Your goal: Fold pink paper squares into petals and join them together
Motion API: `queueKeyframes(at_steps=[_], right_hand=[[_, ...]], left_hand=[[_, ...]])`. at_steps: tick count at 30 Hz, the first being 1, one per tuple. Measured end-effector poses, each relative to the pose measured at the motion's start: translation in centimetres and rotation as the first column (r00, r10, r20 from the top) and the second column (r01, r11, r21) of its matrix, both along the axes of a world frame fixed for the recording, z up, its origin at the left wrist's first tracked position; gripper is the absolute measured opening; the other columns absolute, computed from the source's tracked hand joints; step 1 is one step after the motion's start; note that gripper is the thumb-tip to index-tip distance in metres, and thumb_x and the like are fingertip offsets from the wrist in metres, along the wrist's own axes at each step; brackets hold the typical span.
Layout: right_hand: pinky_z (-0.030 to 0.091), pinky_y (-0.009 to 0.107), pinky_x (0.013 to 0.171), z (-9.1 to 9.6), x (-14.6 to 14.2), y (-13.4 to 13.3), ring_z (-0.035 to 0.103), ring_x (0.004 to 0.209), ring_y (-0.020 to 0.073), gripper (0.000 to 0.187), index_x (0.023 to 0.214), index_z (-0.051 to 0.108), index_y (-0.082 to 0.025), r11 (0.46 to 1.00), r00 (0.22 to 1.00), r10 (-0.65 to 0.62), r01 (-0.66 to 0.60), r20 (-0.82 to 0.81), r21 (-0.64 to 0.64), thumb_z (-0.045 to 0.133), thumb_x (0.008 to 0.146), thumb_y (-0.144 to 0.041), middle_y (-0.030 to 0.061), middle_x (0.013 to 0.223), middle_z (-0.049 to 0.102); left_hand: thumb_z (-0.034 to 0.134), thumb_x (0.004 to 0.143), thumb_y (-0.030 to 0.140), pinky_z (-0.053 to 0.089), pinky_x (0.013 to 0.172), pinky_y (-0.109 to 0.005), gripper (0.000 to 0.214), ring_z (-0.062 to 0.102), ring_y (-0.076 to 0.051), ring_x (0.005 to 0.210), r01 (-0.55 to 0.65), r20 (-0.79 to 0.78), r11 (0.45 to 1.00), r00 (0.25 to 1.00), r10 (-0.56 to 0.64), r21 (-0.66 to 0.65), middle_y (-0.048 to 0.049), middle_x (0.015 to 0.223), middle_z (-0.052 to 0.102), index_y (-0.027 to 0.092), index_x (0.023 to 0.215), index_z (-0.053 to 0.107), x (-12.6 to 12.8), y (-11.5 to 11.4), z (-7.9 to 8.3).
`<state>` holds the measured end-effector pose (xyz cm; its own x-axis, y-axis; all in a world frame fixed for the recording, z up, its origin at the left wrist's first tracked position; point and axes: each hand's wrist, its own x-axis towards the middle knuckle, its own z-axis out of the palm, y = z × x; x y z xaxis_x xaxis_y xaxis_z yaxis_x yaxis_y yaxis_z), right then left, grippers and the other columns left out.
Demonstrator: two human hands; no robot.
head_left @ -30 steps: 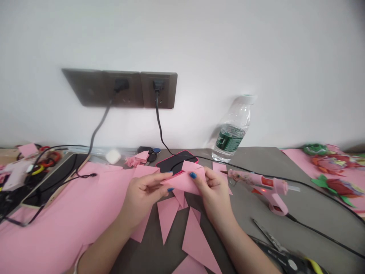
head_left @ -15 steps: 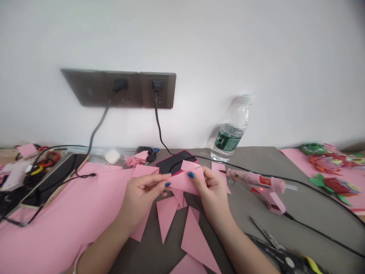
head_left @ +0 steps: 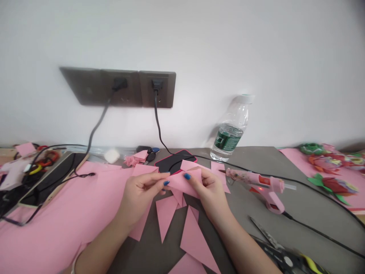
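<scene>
Pink folded paper piece (head_left: pixel 184 183) is held up in the middle of the frame, just above the grey surface (head_left: pixel 251 156), and it does not lie on anything. Both hands are closed in a pinch on it: the left hand (head_left: pixel 139 194) grips its left end, and the right hand (head_left: pixel 211 194) grips its right end, with the blue-painted fingernails (head_left: pixel 187 176) pressing near the top fold. Compared with a second ago, the hands stand a little closer together, so the paper seems bent more tightly between them. Several pointed pink paper triangles (head_left: pixel 165 213) lie below the hands in the lower middle of the frame, and a wide pink paper sheet (head_left: pixel 57 213) covers the surface on the left. On the right side, a pink hot glue gun (head_left: pixel 256 178) lies near the right hand with its small red light on, and colourful paper flowers (head_left: pixel 330 186) rest at the right edge.
</scene>
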<state>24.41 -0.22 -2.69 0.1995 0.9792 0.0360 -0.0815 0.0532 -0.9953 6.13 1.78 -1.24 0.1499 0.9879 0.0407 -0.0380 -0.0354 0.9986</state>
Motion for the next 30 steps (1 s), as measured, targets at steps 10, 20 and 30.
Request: queueKeyframes(at_steps=[10, 20, 30], right_hand=[[0.038, 0.026, 0.055, 0.4, -0.1, 0.1, 0.049, 0.06, 0.0148, 0.027, 0.064, 0.065, -0.018, 0.995, 0.998, -0.029, 0.025, 0.049, 0.096, 0.072, 0.08, -0.04, 0.0, 0.065, 0.058], [0.037, 0.024, 0.054, 0.0, 0.0, 0.0, 0.048, 0.059, 0.0134, 0.026, 0.066, 0.066, -0.018, 0.994, 1.0, -0.019, 0.018, 0.004, 0.107, 0.073, 0.081, -0.038, -0.0007, 0.065, 0.058], [0.043, 0.025, 0.054, 0.0, -0.4, -0.2, 0.055, 0.06, 0.0161, 0.023, 0.067, 0.068, -0.019, 0.986, 0.996, -0.081, 0.076, 0.028, 0.148, 0.073, 0.08, -0.037, 0.0014, 0.066, 0.065]], left_hand=[[0.081, 0.076, 0.024, 0.065, 0.058, -0.019, 0.008, 0.079, -0.019, 0.068, 0.084, 0.111, 0.987, 0.991, -0.069, -0.136, -0.0024, 0.071, 0.081, 0.021, 0.083, 0.083, 0.0, 0.3, 0.0], [0.082, 0.076, 0.027, 0.065, 0.058, -0.019, 0.01, 0.079, -0.019, 0.067, 0.061, 0.102, 0.993, 0.993, -0.051, -0.099, -0.0028, 0.071, 0.081, 0.02, 0.083, 0.083, 0.0, 0.5, -0.1], [0.074, 0.085, 0.039, 0.065, 0.065, -0.02, 0.022, 0.079, -0.019, 0.078, 0.174, -0.034, 0.985, 0.984, -0.174, -0.023, -0.0051, 0.086, 0.082, 0.021, 0.094, 0.083, -1.2, 1.2, 0.3]])
